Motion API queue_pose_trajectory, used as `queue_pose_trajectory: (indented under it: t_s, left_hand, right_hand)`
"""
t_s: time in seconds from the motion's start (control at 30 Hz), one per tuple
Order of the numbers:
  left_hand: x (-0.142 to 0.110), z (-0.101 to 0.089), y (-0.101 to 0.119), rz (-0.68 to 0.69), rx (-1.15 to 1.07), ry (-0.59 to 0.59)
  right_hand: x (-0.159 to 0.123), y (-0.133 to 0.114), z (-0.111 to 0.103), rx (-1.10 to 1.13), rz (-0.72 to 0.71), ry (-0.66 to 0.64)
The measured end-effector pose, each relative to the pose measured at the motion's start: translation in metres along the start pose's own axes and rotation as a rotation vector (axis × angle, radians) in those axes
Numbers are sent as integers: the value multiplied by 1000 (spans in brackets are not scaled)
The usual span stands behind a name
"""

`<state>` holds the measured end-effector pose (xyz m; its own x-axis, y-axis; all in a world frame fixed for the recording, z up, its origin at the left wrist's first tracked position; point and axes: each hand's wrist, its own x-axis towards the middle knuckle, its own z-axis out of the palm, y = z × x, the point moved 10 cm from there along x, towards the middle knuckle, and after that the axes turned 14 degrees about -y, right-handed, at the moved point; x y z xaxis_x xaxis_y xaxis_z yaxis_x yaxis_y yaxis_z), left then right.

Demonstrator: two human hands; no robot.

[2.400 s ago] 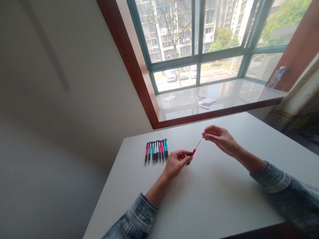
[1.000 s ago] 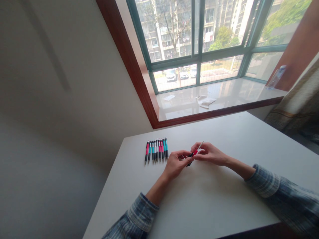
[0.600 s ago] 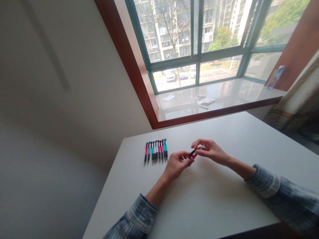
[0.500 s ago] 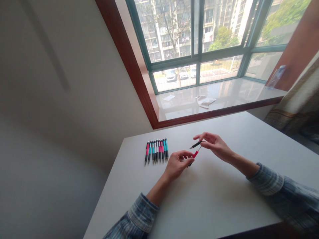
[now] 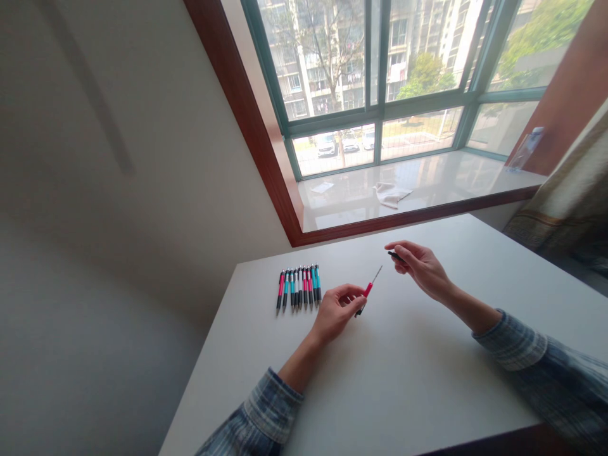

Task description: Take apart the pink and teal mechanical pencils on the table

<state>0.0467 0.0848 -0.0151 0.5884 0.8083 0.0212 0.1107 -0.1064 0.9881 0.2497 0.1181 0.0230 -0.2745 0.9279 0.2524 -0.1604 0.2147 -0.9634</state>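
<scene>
My left hand (image 5: 336, 310) pinches the red barrel (image 5: 368, 289) of a ballpoint pen between thumb and fingers. A thin refill (image 5: 377, 274) sticks out of the barrel's upper right end, uncovered. The pen's black clip end (image 5: 358, 312) shows below my fingers. Up and to the right, my right hand (image 5: 425, 269) is closed on a short black pen grip section (image 5: 395, 256), which is apart from the refill's tip. Part of that grip is hidden by my fingers. Both hands are above the white table (image 5: 403, 380).
Several assembled pens (image 5: 298, 288) in red, turquoise and white lie side by side left of my left hand, tips toward me. A cloth (image 5: 392, 195), a paper (image 5: 322, 187) and a clear bottle (image 5: 525, 151) are on the windowsill. A wall borders the table's left side.
My right hand came to the pen in my left hand, took hold of the black grip section and drew it off the refill, up and right. My left hand stayed nearly still.
</scene>
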Motion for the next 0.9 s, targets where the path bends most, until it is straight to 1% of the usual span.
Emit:
queue_pose_trajectory:
  t_s: [0.17,0.23,0.4,0.53,0.73,0.9]
  left_hand:
    - [0,0,-1,-3,-3,4]
    - [-1,-1,-1,-2,-8,10]
    - [-2,-2,-2,7,-49,20]
    - [-2,-1,-3,5,-60,11]
    - [-3,-1,-1,4,-54,10]
    - [-2,0,-2,5,-37,4]
  right_hand:
    - [-1,0,-1,-77,18,14]
    - [-2,1,-3,-71,21,21]
    - [-2,21,-7,178,134,34]
    - [-1,27,-6,286,137,28]
    - [-1,26,-6,269,121,29]
    - [-1,23,-1,223,128,-10]
